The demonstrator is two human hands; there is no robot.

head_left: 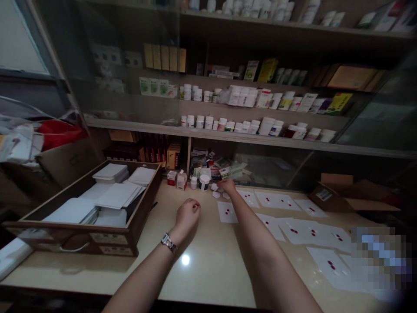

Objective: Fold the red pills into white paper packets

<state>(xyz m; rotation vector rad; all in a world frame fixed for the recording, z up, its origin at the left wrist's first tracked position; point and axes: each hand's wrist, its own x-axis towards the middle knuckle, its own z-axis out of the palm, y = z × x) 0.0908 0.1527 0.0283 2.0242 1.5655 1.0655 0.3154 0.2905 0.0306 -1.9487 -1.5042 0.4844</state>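
The small white pieces lie in a loose cluster at the far middle of the table, pale, flat-looking and angular; whether they are paper or something else is too small to tell. The right hand is at their right edge with fingers bent down; I cannot tell whether it grips one. Just nearer lies a white sheet bearing dark red tablets, the leftmost of several white sheets spread across the right side, some overlapping. Many carry a pair or so of round red tablets, with paler ones beside some, so the laying-out looks well along; whether any sheet lacks something cannot be judged, and the near right corner is blurred out. The left hand is curled above the table, its fingertips drawn towards the thumb; whether anything is inside does not show. Beyond it stand a white tub with a dark blue label, a small white bottle and two little boxes. A wooden drawer of white paper stacks sits left, an open cardboard box far right, and shelves of bottles behind.
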